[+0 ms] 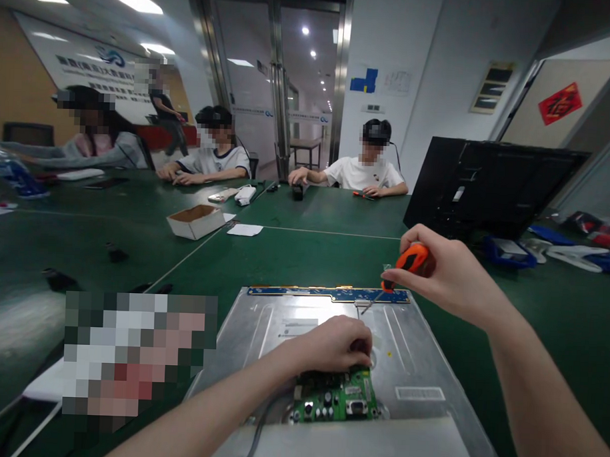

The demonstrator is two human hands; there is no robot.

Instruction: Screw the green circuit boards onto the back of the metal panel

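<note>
A metal display panel (420,366) lies flat on the table in front of me. My right hand (443,273) is closed round the orange and black handle of a screwdriver (413,257), whose shaft slants down to the left over the panel's far edge. Along that edge runs a narrow blue circuit strip (303,294). My left hand (338,343) has its fingers curled together at the far edge of a green circuit board (334,396); whether they pinch the board or something small is hidden. A grey cable (260,430) runs beside the board.
A black monitor (491,188) stands at the right, with a blue tray (509,252) below it. A small cardboard box (196,223) and white papers (245,230) are further back on the green table (334,249). Several people sit across the table; one person stands behind them.
</note>
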